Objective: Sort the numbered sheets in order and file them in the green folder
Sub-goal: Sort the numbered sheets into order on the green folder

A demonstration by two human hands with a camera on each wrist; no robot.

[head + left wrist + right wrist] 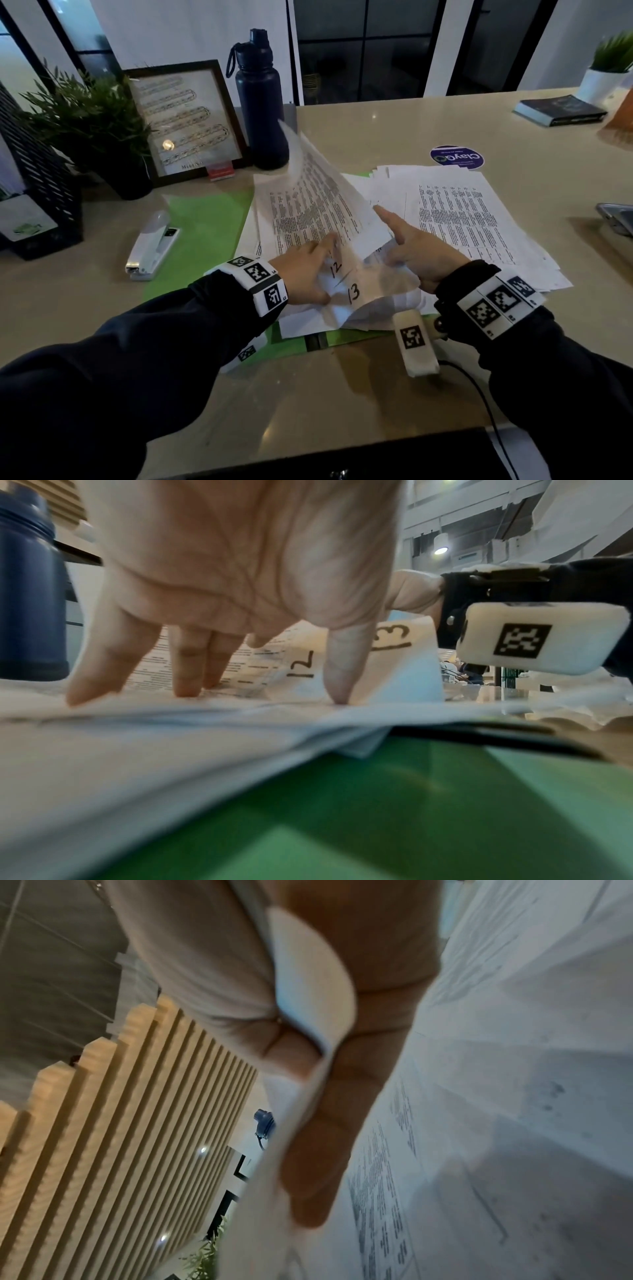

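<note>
The green folder [202, 226] lies open on the table under two piles of printed sheets. My left hand [305, 274] presses its spread fingertips [186, 688] on the near pile [298, 323]. Beside them, the corners of sheet 12 [335, 269] and sheet 13 [354, 293] curl up. My right hand [418, 250] pinches the lower edge of a lifted sheet [308, 198] between thumb and fingers. In the right wrist view the paper edge [308, 1010] runs through that pinch. A second fanned pile [479, 212] lies at the right.
A white stapler [152, 246] rests on the folder's left flap. Behind stand a dark bottle [260, 102], a framed picture [188, 123], a plant [92, 116] and a black mesh organiser [37, 192]. A book [558, 109] and a round sticker [457, 157] lie far right.
</note>
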